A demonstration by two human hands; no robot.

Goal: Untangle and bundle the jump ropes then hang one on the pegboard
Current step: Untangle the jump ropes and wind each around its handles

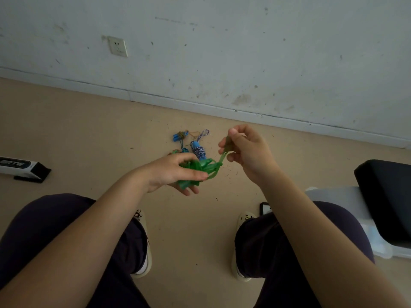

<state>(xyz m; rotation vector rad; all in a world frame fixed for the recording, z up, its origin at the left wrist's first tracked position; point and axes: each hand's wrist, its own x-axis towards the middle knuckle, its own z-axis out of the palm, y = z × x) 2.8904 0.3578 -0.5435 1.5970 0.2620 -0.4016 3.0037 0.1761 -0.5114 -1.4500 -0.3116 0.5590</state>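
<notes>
- A scuffed, stained white wall [244,52] fills the upper half of the view.
- A white wall socket [118,46] sits on its left part.
- A pale baseboard [200,105] meets the beige floor [89,130], speckled with dark debris.
- A black seat [387,196] stands at right.
- Light is soft and even.

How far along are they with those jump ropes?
Done: two ropes on the floor look bundled. In hand: the left hand holds the green rope while the right hand pulls a strand. Left: finishing it and hanging one; no pegboard shows.
</notes>
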